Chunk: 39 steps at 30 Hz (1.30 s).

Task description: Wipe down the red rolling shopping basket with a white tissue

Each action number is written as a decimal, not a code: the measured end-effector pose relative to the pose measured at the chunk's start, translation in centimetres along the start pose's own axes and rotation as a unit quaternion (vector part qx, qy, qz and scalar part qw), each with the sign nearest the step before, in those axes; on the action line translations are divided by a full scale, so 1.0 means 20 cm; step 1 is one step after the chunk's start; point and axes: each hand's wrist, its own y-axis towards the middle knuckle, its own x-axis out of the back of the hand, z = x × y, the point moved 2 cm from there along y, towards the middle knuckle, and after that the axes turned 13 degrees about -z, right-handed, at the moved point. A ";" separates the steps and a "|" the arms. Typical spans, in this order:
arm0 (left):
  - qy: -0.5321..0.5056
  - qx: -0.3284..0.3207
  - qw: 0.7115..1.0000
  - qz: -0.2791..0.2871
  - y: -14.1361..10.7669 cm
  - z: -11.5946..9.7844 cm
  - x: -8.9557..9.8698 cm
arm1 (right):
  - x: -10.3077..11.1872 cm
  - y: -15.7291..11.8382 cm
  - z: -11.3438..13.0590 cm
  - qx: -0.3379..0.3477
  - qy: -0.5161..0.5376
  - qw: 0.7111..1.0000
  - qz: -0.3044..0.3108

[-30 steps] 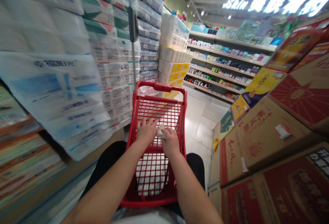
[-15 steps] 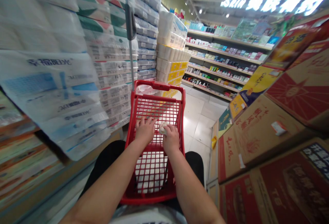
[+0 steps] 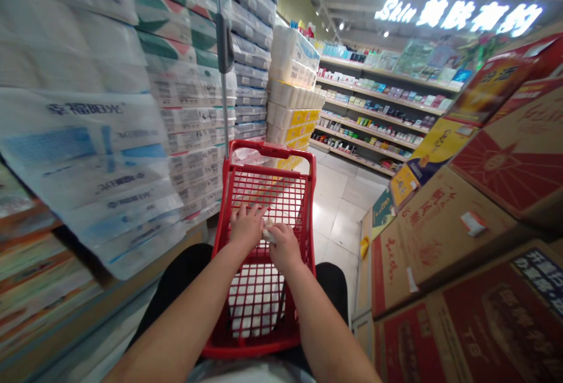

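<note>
A red plastic shopping basket (image 3: 313, 207) with a grid wall stands between my knees. My left hand (image 3: 247, 226) lies on the grid, fingers spread out and nothing held in them. Close beside it, my right hand (image 3: 285, 247) is closed on a crumpled whitish cloth (image 3: 268, 231), which rests against the grid. Most of the cloth is covered by the fingers, so whether it is fabric or tissue I cannot tell. At the basket's far end the red handle (image 3: 275, 149) is raised.
Stacked packs of tissue paper (image 3: 83, 154) rise close on the left. Cardboard cartons (image 3: 435, 224) are piled on the right. A thin metal pole (image 3: 224, 101) stands behind the basket. Beyond the pale tiled floor (image 3: 336, 201) are shelves (image 3: 373, 107) of small boxes and bottles.
My right hand has moved left with the whitish cloth, closer to my left hand. My left hand has stayed nearly in place on the grid. The view has shifted slightly.
</note>
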 end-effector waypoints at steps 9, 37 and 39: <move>-0.005 0.000 1.000 0.000 0.00 0.00 0.00 | -0.02 -0.01 -0.01 -0.007 -0.017 1.000 0.003; 0.000 0.001 1.000 0.007 0.00 0.01 -0.02 | -0.04 -0.02 -0.01 -0.018 -0.039 0.999 -0.019; 0.002 0.003 1.000 0.009 0.00 0.02 -0.02 | -0.06 -0.03 0.00 0.010 -0.013 1.000 0.010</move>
